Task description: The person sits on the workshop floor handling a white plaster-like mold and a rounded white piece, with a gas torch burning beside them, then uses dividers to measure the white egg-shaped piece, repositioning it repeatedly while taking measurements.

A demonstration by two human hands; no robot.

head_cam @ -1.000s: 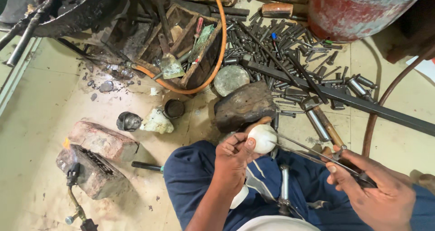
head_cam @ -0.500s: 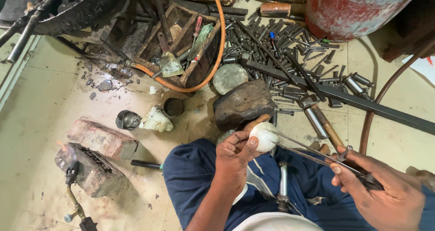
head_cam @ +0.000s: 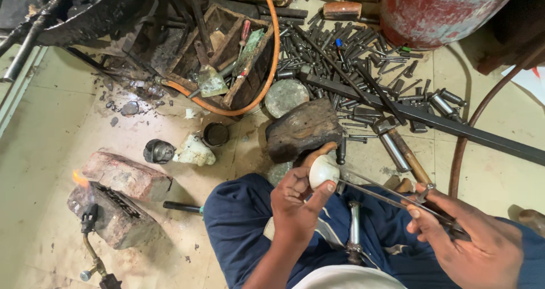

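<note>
Hands clamped: left (head_cam: 295,201) around white egg-shaped piece (head_cam: 323,171), right (head_cam: 477,241) gripping long tweezers (head_cam: 386,193), tips leftward at it.

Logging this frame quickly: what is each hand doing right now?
Left hand: closed, holding a white ball.
Right hand: closed on a thin metal frame tool whose tip reaches the ball.

Dusty tiled floor (head_cam: 45,141), scrap-strewn, dim.
</note>
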